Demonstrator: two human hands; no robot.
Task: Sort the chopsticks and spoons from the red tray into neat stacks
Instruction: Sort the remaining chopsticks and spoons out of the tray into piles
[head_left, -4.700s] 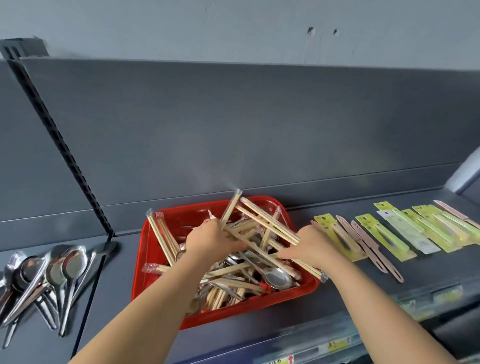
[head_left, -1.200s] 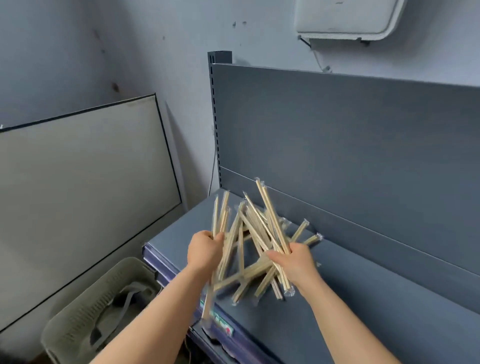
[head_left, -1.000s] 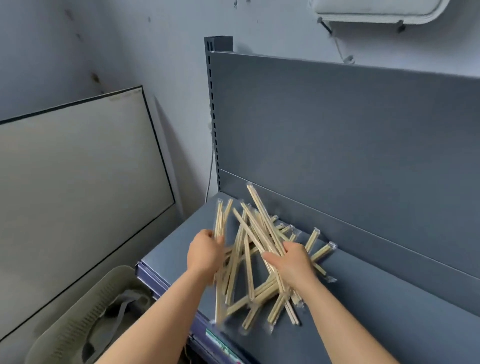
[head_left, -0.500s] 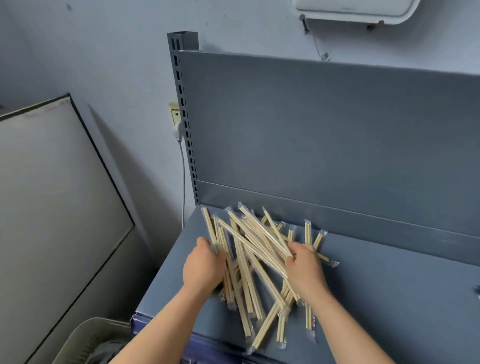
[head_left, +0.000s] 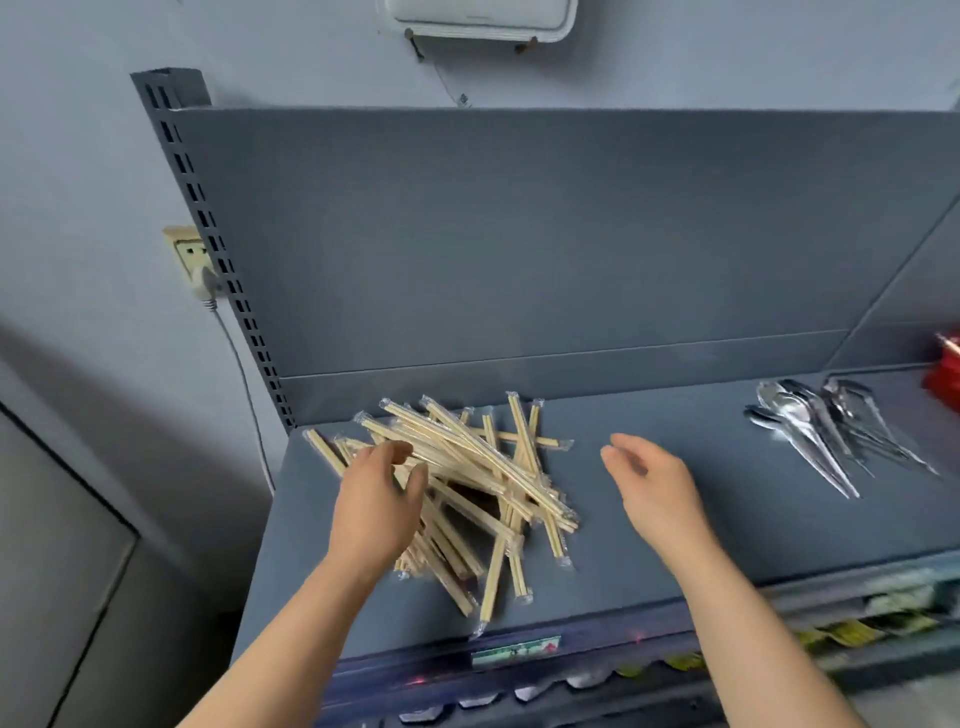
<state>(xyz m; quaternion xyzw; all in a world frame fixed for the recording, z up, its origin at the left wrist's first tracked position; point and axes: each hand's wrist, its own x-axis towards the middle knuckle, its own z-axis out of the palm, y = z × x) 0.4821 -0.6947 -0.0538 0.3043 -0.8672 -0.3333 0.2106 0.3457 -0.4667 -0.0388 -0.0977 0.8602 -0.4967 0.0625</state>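
Note:
A loose, crossed pile of plastic-wrapped wooden chopsticks (head_left: 483, 467) lies on the left end of the grey shelf (head_left: 675, 530). My left hand (head_left: 376, 506) hovers over the pile's left side, fingers curled and apart, holding nothing. My right hand (head_left: 652, 488) is lifted clear to the right of the pile, fingers spread and empty. A group of metal spoons (head_left: 826, 431) lies on the shelf at the far right. Only a corner of the red tray (head_left: 946, 371) shows at the right edge.
The shelf's back panel (head_left: 519, 249) rises behind the pile, with a slotted upright post (head_left: 218, 249) at its left end. A wall socket with a plug (head_left: 195, 265) sits left of the post. The shelf's front edge carries a price label (head_left: 514, 649).
Both hands carried the chopstick bundle from the red tray to the shelf's left end and let it go. My right hand has pulled away to the right; the view swung right, showing the spoons.

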